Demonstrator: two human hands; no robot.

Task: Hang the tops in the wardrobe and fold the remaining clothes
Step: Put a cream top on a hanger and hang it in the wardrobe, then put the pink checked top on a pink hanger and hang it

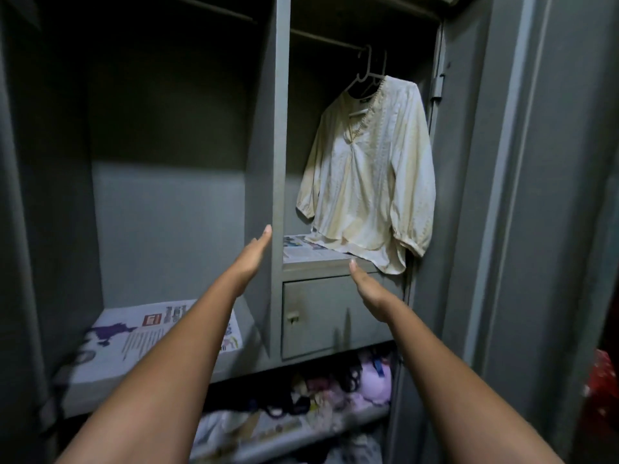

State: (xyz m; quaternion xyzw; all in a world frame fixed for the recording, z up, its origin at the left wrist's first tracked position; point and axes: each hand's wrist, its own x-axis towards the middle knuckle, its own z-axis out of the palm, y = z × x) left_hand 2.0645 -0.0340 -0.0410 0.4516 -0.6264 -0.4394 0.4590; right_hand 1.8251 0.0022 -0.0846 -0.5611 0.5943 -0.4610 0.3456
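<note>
Grey metal wardrobe (279, 135) fills my view, doors open, two bays split by a centre post. One cream top (368, 175) is on a white hanger (368, 70) on the right bay's rail (321, 39), its hem resting on the newspaper-lined shelf (303, 252); my guess is the bay is too short for it to hang free. Below that is a closed locker door (335, 316), then a bottom shelf of jumbled clothes (338, 383), probably the folding pile. Left bay: only a newspaper liner (147, 333). My left hand (253, 257) and right hand (366, 289) both reach forward, fingers straight, apart, holding nothing. The centre post sits between them.
</note>
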